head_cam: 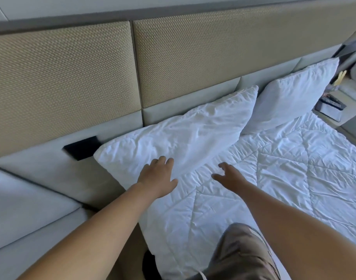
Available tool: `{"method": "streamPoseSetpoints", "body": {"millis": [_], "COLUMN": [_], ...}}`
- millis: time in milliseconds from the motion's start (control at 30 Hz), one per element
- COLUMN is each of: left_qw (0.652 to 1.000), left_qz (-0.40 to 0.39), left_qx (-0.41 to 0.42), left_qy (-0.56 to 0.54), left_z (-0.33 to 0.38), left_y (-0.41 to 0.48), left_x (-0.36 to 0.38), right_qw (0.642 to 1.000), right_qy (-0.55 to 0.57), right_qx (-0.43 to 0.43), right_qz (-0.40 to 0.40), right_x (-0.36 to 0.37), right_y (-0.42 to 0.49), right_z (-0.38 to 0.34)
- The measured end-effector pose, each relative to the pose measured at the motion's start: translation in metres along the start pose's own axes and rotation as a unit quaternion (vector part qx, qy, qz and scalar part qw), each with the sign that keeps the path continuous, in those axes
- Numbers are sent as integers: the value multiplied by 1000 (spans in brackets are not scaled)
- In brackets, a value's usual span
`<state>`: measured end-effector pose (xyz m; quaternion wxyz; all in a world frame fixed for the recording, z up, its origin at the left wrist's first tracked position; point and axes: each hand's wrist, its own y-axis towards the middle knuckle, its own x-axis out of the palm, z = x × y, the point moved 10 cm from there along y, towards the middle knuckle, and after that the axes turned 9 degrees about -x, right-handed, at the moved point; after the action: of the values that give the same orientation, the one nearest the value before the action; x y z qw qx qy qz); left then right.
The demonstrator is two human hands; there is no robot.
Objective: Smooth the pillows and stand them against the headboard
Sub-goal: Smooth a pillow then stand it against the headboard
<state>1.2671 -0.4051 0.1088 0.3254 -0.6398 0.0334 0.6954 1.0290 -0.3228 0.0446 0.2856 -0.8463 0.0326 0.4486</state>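
Observation:
Two white pillows lean against the padded headboard point(76, 81). The near pillow point(183, 130) is creased and tilted back. The far pillow point(292, 98) stands beside it, touching the headboard. My left hand point(158, 175) lies flat on the near pillow's lower edge, fingers spread. My right hand point(228, 174) hovers just above the quilted white duvet point(284, 178) in front of that pillow, fingers apart, holding nothing.
A black panel point(81, 147) sits on the headboard's lower cushion, left of the near pillow. A bedside table point(332, 110) with small items stands at the far right. My knee in khaki shorts point(243, 253) presses against the bed's edge.

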Motion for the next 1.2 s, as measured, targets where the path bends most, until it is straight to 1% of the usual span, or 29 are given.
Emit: {"method": "streamPoseSetpoints", "body": {"millis": [67,167,267,367,433,533,600,700,800,867,967,1067,1133,1200], "left_qw": [1000,996,989,973,956,933,919,900,878,872,880,882,879,875], "left_qz": [24,88,144,218,274,333,363,399,448,462,448,441,457,472], "left_qx": [-15,-27,-36,-56,-88,-114,-126,-145,-144,-140,-137,-148,-120,-99], "left_qy": [-5,-10,-8,47,61,78,86,100,90,74,82,72,69,51], "left_z": [5,21,51,83,92,102,104,104,102,103,107,104,107,110], "left_y": [10,39,82,125,145,167,179,194,198,204,216,227,231,231], "left_x": [-8,-18,-24,-31,-37,-39,-40,-44,-53,-55,-42,-35,-38,-43], "right_qw": [1000,999,995,983,971,947,927,901,871,857,845,834,829,832], "right_qy": [-14,-20,9,69,103,174,229,272,339,372,405,414,420,423], "right_qx": [-5,-38,-79,-108,-121,-129,-146,-172,-199,-213,-212,-226,-232,-216], "right_qz": [-1,20,62,129,180,237,260,290,295,288,279,285,286,288], "right_x": [-11,-29,-46,-66,-79,-89,-90,-99,-115,-122,-118,-117,-118,-118], "right_y": [19,62,115,160,188,224,242,267,294,308,321,323,328,333], "right_z": [21,47,73,108,132,168,181,187,181,173,169,171,173,174]}}
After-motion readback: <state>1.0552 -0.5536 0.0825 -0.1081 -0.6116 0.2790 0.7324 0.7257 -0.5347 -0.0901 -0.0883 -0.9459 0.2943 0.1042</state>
